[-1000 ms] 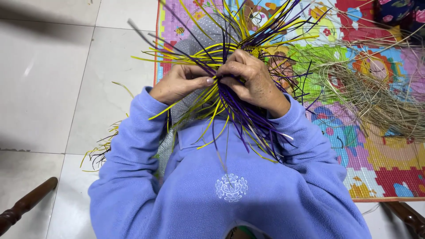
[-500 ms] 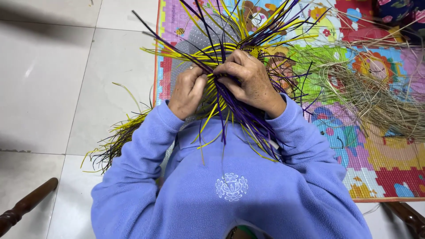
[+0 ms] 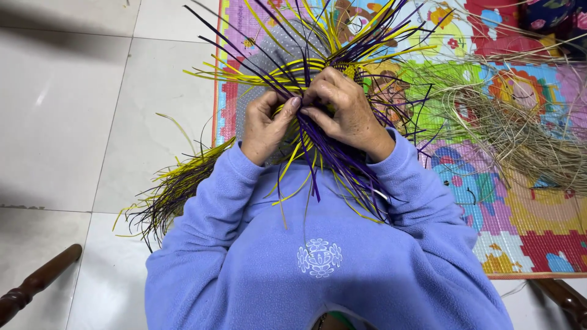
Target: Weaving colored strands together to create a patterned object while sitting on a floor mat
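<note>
I am midway through weaving: my left hand (image 3: 266,125) and my right hand (image 3: 345,110) meet at the centre of the frame, both pinched shut on the bundle of thin purple and yellow plastic strips (image 3: 318,153) that I am plaiting. The left fingers curl around a few yellow strands, thumb pressed toward the right hand; the right fingers clamp the crossing point, where the purple strands fold under. Loose ends fan upward to the top centre of the frame and hang down over my lilac fleece sweater (image 3: 318,263). As I judge it, the next move calls for freeing one strand, passing it across the others and pulling it snug without letting the held crossing slip. More purple and yellow strips (image 3: 174,189) trail at centre left over the pale tiled floor (image 3: 73,122). A heap of dry straw-coloured fibres (image 3: 520,134) lies at upper right on the bright patterned foam mat (image 3: 532,226), well apart from my hands.
</note>
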